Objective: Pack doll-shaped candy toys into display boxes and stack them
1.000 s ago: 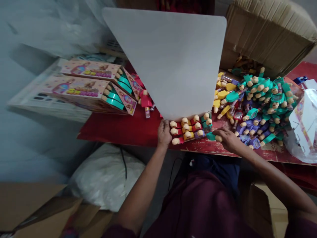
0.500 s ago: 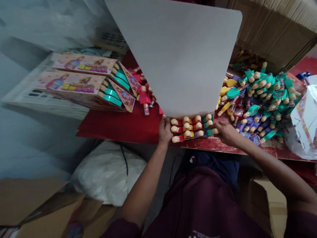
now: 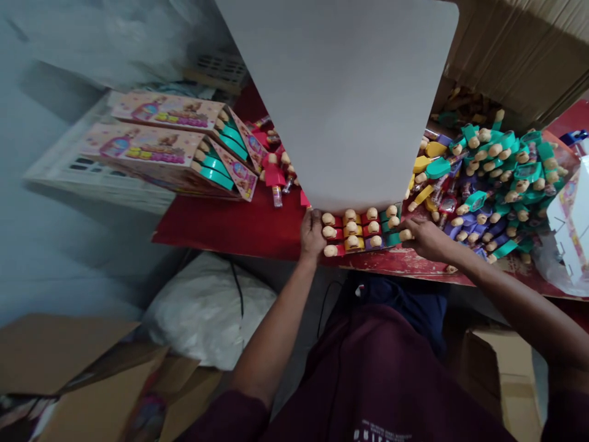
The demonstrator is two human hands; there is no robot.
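While one second ago it stuck out, the green toy (image 3: 394,239), right of frame centre, now seemingly fills the front row (image 3: 353,243); the right hand (image 3: 424,239) pinches it tightly, the left hand's (image 3: 312,235) grip I cannot tell.

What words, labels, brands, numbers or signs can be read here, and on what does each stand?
"DRI": on the maroon shirt, cut by the picture's bottom edge; the letters after it are unclear.
Smaller line above it: too small to read.
Yellow and purple lettering on the two pink boxes: too blurred to read.
Any print on the toys: too small to read.
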